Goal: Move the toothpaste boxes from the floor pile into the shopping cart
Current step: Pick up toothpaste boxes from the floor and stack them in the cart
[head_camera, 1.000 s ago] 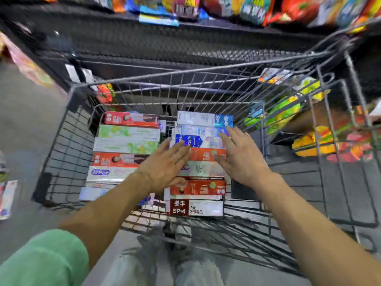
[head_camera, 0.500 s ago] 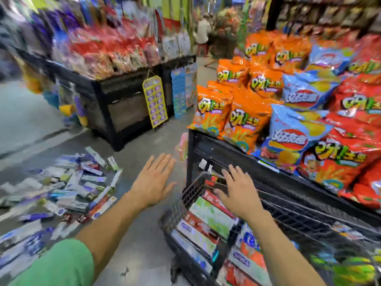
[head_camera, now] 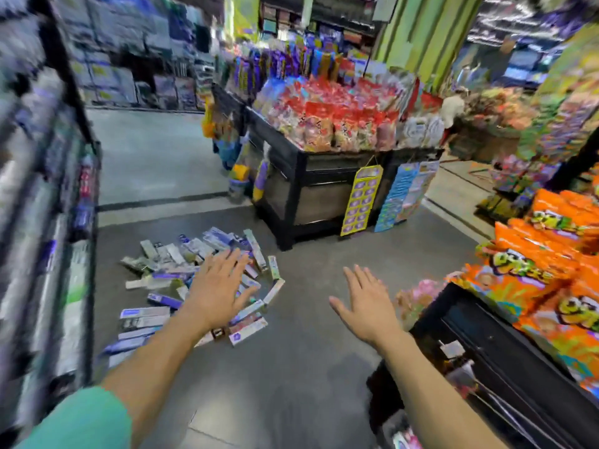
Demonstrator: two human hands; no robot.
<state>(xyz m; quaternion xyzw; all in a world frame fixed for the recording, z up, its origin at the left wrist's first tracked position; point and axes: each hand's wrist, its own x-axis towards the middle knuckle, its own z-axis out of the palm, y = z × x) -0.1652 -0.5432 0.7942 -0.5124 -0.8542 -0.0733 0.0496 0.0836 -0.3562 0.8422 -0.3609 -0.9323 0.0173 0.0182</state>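
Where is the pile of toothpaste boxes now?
In the head view, the pile lies on the floor at left centre, under the left hand, before the black snack stand.

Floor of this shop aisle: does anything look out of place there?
Yes. A loose pile of toothpaste boxes lies scattered on the grey floor, at all angles, beside the shelving. The left hand and right hand are open, holding nothing.

Supermarket aisle, snack bags heaped on display stands, stocked shelves
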